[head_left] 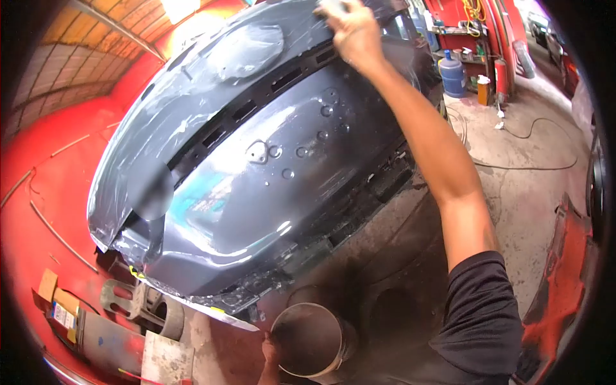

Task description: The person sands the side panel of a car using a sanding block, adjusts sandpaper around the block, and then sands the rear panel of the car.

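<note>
A large dark grey car body panel, wet and shiny, fills the middle of the view. Its upper part carries whitish smears and streaks. My right hand is at the panel's top edge, fingers closed around a small pale object that is too blurred to name. Low in the view, my left hand is at the left rim of a round bucket, its fingers wrapped on the rim. The bucket's inside is dark, so its contents cannot be made out.
A blue water jug, an orange bottle and a shelf stand at the upper right. A hose crosses the floor. A red panel lies at the right; boxes and a wheel rim are lower left.
</note>
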Available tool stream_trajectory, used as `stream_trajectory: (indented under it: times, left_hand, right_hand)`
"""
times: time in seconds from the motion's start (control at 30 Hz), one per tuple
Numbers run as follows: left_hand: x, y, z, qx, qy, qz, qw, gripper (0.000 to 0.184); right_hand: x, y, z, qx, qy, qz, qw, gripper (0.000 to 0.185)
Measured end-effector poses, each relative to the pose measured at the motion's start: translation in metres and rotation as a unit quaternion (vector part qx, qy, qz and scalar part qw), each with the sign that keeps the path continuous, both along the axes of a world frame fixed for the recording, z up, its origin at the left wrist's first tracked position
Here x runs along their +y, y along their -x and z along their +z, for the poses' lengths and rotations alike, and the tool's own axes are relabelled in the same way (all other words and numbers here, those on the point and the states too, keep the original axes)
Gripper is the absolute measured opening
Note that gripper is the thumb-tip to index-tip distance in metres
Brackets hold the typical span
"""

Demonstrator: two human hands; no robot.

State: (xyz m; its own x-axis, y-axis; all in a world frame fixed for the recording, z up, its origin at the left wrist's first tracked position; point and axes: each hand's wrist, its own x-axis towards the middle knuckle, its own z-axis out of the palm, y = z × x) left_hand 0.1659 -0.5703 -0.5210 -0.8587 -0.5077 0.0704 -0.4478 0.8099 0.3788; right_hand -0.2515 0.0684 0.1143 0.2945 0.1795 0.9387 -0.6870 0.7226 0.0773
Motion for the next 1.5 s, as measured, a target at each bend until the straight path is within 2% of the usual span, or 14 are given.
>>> stream_trajectory:
  times: [0.27, 0.4, 0.47, 0.67, 0.73, 0.8, 0.87, 0.97, 1.03, 1.2, 1.37, 1.4, 1.47, 1.5]
  left_hand:
    - [-0.003, 0.001, -0.003, 0.022, -0.057, 0.029, 0.998, 0.038]
    - [0.04, 0.01, 0.042, -0.052, -0.012, 0.054, 0.997, 0.043]
    - [0.041, 0.005, 0.053, -0.061, -0.041, 0.028, 0.997, 0.046]
    - [-0.011, 0.004, -0.033, 0.066, 0.021, 0.027, 0.997, 0.055]
    - [0.048, -0.002, 0.049, 0.019, -0.123, 0.067, 0.99, 0.066]
    - [0.026, 0.001, 0.016, 0.032, -0.024, 0.038, 0.998, 0.068]
    - [0.011, 0.005, 0.002, 0.002, -0.138, 0.094, 0.986, 0.053]
    - [0.036, 0.0, 0.03, 0.0, 0.014, 0.019, 1.0, 0.038]
    - [0.041, -0.005, 0.037, -0.023, 0.012, 0.03, 0.999, 0.038]
    - [0.058, -0.002, 0.044, 0.119, 0.071, 0.031, 0.99, 0.031]
    - [0.084, -0.018, 0.092, -0.056, 0.194, -0.218, 0.955, 0.042]
    - [0.074, -0.02, 0.055, 0.101, 0.224, -0.284, 0.927, 0.031]
    - [0.09, -0.02, 0.05, -0.043, 0.188, -0.3, 0.934, 0.042]
    - [0.089, -0.002, 0.029, -0.262, 0.059, -0.281, 0.921, 0.046]
  right_hand:
    - [-0.039, -0.022, 0.005, 0.144, -0.012, -0.01, 0.989, 0.026]
    - [0.023, 0.039, -0.006, -0.047, 0.064, -0.127, 0.989, 0.027]
    - [-0.004, -0.008, -0.009, -0.164, 0.116, -0.054, 0.978, 0.026]
    - [-0.035, -0.04, -0.033, 0.012, -0.111, -0.101, 0.989, 0.028]
    - [-0.004, -0.016, -0.036, -0.015, -0.081, -0.118, 0.99, 0.031]
    - [0.028, -0.017, -0.05, -0.248, 0.015, -0.145, 0.958, 0.037]
    - [0.055, 0.01, -0.092, -0.162, -0.071, -0.139, 0.974, 0.038]
    - [-0.04, -0.115, -0.158, -0.211, -0.093, 0.167, 0.959, 0.032]
    - [-0.093, -0.178, -0.207, -0.232, -0.267, 0.201, 0.914, 0.039]
    - [-0.224, -0.264, -0.388, -0.469, -0.445, 0.482, 0.591, 0.045]
    - [-0.284, -0.319, -0.518, -0.57, -0.544, 0.342, 0.513, 0.043]
    - [-0.285, -0.322, -0.536, -0.576, -0.541, 0.311, 0.527, 0.042]
    - [-0.282, -0.327, -0.553, -0.578, -0.504, 0.332, 0.549, 0.04]
    - [-0.28, -0.331, -0.56, -0.561, -0.496, 0.325, 0.577, 0.039]
